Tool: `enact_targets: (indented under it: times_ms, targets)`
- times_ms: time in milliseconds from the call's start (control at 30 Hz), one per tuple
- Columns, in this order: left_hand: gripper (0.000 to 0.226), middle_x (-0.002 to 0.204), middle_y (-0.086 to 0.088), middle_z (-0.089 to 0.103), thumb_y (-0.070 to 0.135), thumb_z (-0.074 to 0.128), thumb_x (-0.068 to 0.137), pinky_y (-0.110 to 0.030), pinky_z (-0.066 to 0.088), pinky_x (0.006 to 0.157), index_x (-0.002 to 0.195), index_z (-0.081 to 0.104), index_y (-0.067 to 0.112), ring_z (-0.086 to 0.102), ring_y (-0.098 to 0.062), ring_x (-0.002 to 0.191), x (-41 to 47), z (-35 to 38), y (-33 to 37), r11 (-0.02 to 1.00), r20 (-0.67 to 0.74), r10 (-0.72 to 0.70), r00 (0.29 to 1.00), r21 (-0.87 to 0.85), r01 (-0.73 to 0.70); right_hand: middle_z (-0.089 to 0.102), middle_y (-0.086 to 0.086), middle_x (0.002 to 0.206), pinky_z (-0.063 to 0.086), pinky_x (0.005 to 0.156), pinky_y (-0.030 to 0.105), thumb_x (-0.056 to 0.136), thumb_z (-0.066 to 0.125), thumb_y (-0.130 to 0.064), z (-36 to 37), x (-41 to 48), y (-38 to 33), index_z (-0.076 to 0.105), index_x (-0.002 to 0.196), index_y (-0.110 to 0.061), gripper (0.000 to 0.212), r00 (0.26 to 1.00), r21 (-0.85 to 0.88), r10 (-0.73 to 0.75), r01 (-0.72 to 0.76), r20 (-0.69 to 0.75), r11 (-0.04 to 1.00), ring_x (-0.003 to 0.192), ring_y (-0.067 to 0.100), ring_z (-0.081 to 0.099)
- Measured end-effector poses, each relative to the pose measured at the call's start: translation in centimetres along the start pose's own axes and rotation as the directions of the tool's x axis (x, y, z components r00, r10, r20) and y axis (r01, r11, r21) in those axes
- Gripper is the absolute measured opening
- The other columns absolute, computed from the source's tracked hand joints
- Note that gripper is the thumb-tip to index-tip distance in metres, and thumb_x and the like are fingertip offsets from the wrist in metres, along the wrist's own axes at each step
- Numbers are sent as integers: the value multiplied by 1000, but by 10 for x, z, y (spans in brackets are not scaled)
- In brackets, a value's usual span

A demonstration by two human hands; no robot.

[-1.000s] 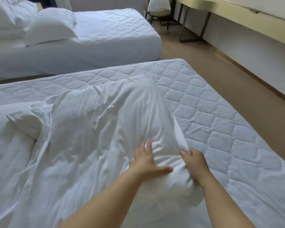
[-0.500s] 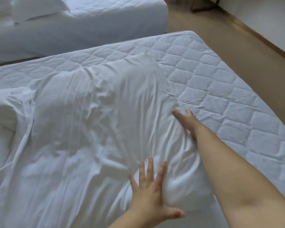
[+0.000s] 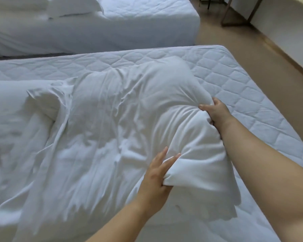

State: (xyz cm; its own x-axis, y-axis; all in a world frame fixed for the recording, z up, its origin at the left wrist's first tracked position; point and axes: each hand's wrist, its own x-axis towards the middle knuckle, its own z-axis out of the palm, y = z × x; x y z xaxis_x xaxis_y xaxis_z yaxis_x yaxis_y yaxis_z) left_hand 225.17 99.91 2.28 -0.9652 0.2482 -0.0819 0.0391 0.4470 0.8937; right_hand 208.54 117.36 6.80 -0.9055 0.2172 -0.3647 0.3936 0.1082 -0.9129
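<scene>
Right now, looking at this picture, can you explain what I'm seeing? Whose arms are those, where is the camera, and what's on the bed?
There is no machine here. These are a person's two bare arms, seen by a wide camera worn on their head that looks forward and down, so the arms enter from the bottom edge. In front is a bed with a bare quilted mattress. On it rests a white pillow, with rumpled white bedding to its left. The right hand grips a bunch of the pillow's right edge, where the creases gather. The left hand holds its near corner. Behind stands a second bed with more pillows at its head.
</scene>
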Motion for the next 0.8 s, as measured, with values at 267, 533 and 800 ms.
enact_targets:
  times_ms: [267,533,800]
  targets:
    - [46,133,16,49,53,61,65,-10,32,105,107,50,66,40,9,126,-74,-120,25,871,-328,42,944,-451,-195,58,6,85,47,44,13,85,49,7,112,-123,-109,54,123,-3,40,967,80,-253,251,20,965,67,15,54]
    - [39,104,4,71,36,61,66,-27,53,81,103,68,26,66,-10,100,-208,-319,-46,677,-466,-213,859,-704,-214,61,6,105,49,60,11,79,49,11,346,-251,-194,55,126,-13,54,873,55,-449,447,189,893,76,13,58]
    - [38,103,-2,71,-7,42,87,-36,51,72,110,62,16,66,-20,85,-339,-502,-169,626,-496,-540,680,-777,-68,55,9,129,41,91,23,84,41,6,622,-333,-165,51,131,-15,52,741,-231,-483,629,468,742,107,20,53]
